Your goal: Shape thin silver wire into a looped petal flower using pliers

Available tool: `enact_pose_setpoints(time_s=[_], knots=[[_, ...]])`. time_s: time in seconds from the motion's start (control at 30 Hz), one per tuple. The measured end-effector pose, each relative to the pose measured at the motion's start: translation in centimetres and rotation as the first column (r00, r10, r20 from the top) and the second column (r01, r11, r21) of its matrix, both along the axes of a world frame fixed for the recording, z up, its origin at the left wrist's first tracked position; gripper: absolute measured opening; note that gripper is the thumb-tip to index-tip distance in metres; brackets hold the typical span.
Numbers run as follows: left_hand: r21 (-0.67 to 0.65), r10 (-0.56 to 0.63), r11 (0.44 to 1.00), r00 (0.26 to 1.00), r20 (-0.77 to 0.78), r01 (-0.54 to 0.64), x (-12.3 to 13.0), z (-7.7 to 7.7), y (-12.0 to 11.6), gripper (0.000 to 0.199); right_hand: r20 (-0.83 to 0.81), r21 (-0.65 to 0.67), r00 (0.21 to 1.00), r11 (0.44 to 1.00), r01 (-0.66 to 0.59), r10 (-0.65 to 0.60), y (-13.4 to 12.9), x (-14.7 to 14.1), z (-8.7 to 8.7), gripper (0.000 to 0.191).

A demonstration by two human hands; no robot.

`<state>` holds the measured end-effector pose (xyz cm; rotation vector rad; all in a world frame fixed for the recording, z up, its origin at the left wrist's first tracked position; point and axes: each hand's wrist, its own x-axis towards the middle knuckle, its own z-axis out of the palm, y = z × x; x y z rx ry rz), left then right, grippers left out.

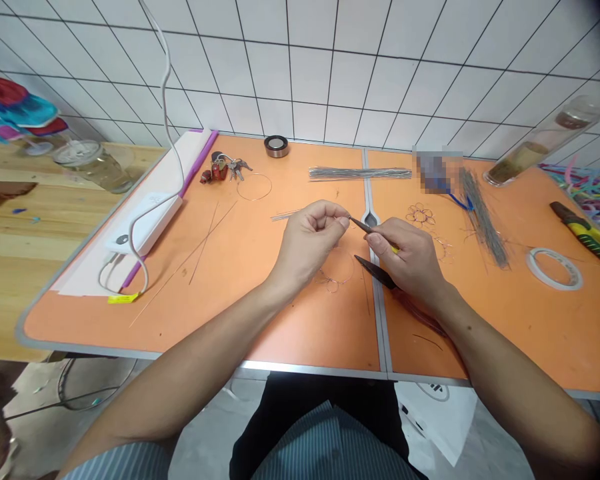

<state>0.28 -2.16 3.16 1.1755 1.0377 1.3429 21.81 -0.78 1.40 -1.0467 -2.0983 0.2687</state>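
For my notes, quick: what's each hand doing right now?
Left hand: closed, pinching a thin wire.
Right hand: closed, holding yellow-handled pliers.

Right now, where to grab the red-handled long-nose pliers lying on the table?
By the red handles, from the near side, once the right hand is clear: they lie flat, trailing toward the table's front edge beneath that wrist, while the dark nose points away.

Bright, even light falls across the orange counter [130, 320], with only soft shadows under the left hand [307, 243] and right hand [410, 257]. Wide-angle distortion bends the white wall tiles [300, 73] toward the edges; the top-right corner darkens, and a pixelated patch [437, 172] blurs detail.
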Motion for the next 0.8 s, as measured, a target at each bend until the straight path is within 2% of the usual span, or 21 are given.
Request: enact_pose_setpoints(time_s=[0.13, 0.3, 0.8], knots=[[0.053, 0.032, 0.998, 0.999, -0.039, -0.03, 0.1, -0.41, 0.11, 0.008, 0.037, 0.074, 0.999, 0.997, 0.026, -0.029, -0.05, 0.0, -0.21, 0.029], [0.078, 0.045, 0.996, 0.998, -0.048, -0.041, 0.19, -0.63, 0.19, 0.005, 0.058, 0.098, 0.997, 0.994, 0.048, -0.054, -0.18, -0.04, -0.24, 0.029], [0.094, 0.068, 0.994, 0.994, -0.09, -0.06, 0.28, -0.35, -0.17, 0.002, 0.08, 0.095, 0.994, 0.993, 0.066, -0.074, -0.39, -0.19, 0.08, 0.033]])
